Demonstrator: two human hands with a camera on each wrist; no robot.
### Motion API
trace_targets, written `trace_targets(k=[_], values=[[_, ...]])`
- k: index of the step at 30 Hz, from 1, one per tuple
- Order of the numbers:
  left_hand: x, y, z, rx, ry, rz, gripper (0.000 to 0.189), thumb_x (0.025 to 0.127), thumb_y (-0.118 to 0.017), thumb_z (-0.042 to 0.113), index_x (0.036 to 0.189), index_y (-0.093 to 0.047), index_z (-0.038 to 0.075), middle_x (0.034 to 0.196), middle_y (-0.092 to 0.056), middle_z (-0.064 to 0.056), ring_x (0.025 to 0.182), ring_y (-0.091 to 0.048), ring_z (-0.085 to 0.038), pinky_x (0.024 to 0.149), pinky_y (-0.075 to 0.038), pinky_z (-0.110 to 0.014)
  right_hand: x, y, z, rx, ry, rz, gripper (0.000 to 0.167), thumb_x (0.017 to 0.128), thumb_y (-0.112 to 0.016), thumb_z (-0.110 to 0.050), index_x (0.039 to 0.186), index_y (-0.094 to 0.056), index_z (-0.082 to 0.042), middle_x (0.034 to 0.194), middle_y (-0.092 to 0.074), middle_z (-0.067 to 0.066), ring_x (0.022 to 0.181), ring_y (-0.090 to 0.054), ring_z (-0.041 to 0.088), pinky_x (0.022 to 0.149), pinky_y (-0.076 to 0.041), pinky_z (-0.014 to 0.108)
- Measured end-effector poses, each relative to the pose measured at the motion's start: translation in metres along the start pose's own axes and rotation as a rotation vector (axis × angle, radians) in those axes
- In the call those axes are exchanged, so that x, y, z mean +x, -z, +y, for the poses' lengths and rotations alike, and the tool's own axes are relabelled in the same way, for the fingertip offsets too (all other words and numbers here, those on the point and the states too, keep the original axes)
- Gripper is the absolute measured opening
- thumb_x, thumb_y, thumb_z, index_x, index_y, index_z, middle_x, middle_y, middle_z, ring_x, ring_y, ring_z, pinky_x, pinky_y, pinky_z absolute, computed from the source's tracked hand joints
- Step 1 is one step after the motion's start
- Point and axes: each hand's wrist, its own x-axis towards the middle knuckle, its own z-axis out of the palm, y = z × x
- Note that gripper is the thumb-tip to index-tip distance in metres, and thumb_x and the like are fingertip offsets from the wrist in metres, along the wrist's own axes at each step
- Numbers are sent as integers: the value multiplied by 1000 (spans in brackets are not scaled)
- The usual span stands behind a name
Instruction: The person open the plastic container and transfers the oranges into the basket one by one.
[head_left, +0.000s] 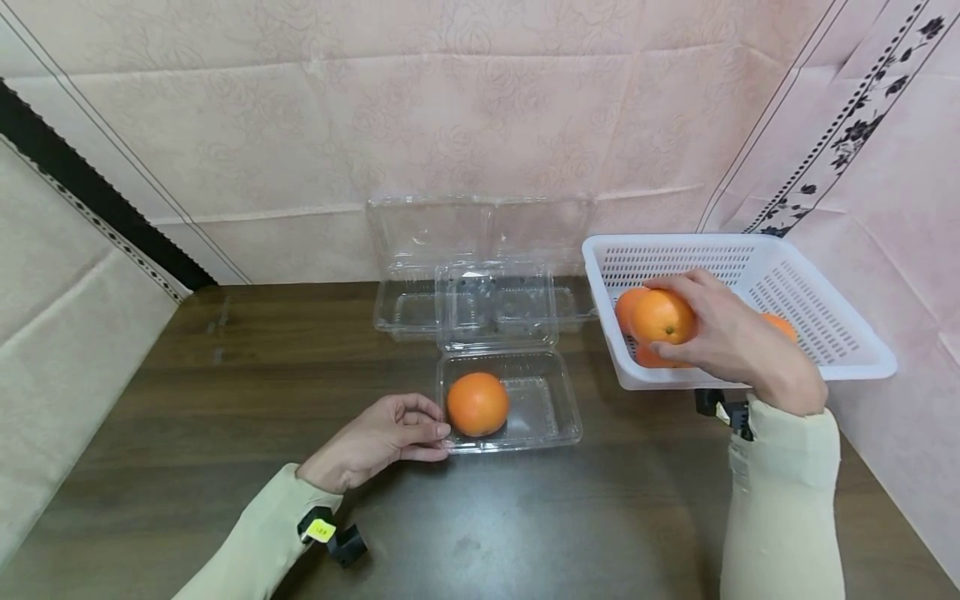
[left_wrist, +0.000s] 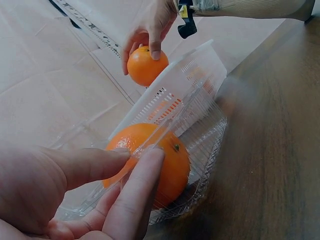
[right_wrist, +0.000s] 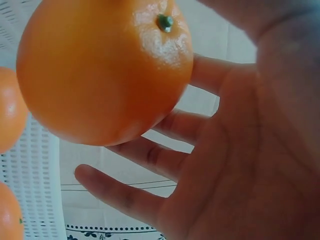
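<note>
My right hand (head_left: 723, 333) grips an orange (head_left: 663, 317) between thumb and fingers, above the white plastic basket (head_left: 847, 350). In the right wrist view the held orange (right_wrist: 105, 75) fills the upper left, its green stem end showing. More oranges lie in the basket beneath, partly hidden by the hand. My left hand (head_left: 393, 442) pinches the left front rim of a clear plastic clamshell box (head_left: 536, 408), as the left wrist view shows with its thumb and fingertips. One orange (head_left: 477, 404) sits in the left half of that box. Its lid (head_left: 495, 308) stands raised behind.
Behind the box stands another clear clamshell container (head_left: 405, 308) with its lid up against the patterned cloth wall (head_left: 450, 125). Everything rests on a dark wooden table (head_left: 262, 400). The basket is close to the table's right side.
</note>
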Motion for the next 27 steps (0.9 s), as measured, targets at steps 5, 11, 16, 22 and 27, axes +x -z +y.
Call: trace_targets(k=[5, 11, 16, 22, 27], values=[[0, 0, 0, 3, 0, 3, 34, 96, -69, 1, 122, -50, -10, 100, -76, -11, 92, -75, -20, 91, -63, -38, 4, -3, 2, -2, -17, -32, 70, 83, -81, -18, 146, -50, -13, 136, -47, 16, 114, -50, 34, 90, -47, 49], [0, 0, 1, 1, 5, 4, 35, 95, -69, 2, 123, -50, -10, 101, -75, -12, 92, -75, -20, 92, -63, -38, 9, -7, 5, -2, -5, -58, 72, 83, -82, -20, 147, -49, -11, 136, -49, 17, 114, -50, 34, 91, -48, 50], [-1, -1, 1, 2, 3, 2, 35, 95, -69, 2, 122, -50, -9, 101, -76, -12, 92, -75, -20, 91, -63, -38, 12, -10, 7, -5, -17, -80, 77, 82, -85, -23, 148, -48, -10, 138, -49, 18, 116, -49, 36, 92, -47, 51], [-1, -1, 1, 7, 0, 1, 34, 96, -69, 2, 122, -51, -9, 100, -76, -11, 92, -75, -20, 92, -63, -39, 16, -13, 8, -30, -26, -100, 76, 83, -82, -26, 149, -47, -11, 135, -51, 18, 112, -51, 34, 89, -47, 46], [-2, 0, 1, 7, -6, -6, 34, 96, -68, 1, 122, -50, -10, 100, -76, -10, 92, -75, -20, 92, -63, -39, 18, -15, 9, -45, -33, -116, 76, 83, -82, -27, 148, -48, -8, 134, -54, 20, 110, -52, 35, 88, -47, 47]])
